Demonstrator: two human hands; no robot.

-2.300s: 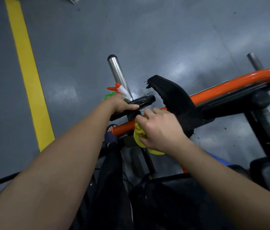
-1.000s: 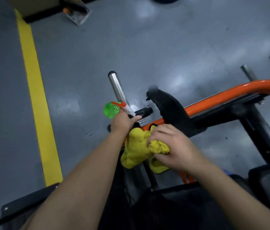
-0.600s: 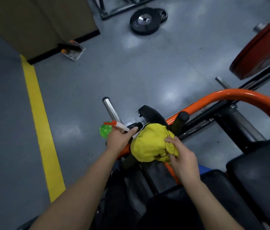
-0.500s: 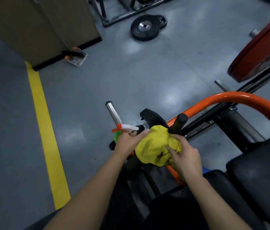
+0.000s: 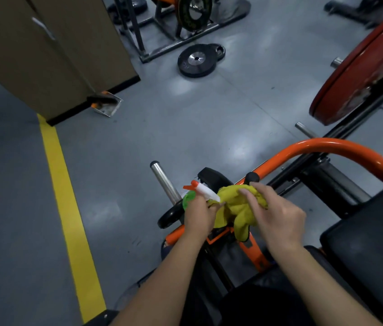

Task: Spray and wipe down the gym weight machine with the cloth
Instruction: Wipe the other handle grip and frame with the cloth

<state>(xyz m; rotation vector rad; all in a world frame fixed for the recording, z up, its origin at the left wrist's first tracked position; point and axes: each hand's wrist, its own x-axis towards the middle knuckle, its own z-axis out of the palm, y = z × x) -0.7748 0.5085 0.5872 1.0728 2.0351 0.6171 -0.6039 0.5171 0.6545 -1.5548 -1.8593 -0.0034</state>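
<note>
One cloth (image 5: 239, 208) hangs in right hand (image 5: 277, 217) beside left hand's (image 5: 198, 217) spray bottle (image 5: 203, 190).

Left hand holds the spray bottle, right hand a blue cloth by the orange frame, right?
No, the cloth is yellow, not blue; the head view shows it. The left hand does hold the spray bottle, and the right hand holds the cloth by the orange frame.

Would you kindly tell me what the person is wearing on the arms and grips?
Nothing that shows. The left grip and right grip are ungloved, with no ring or watch to be seen. The left forearm and right forearm are bare to the frame's edge, with no sleeves.
</note>
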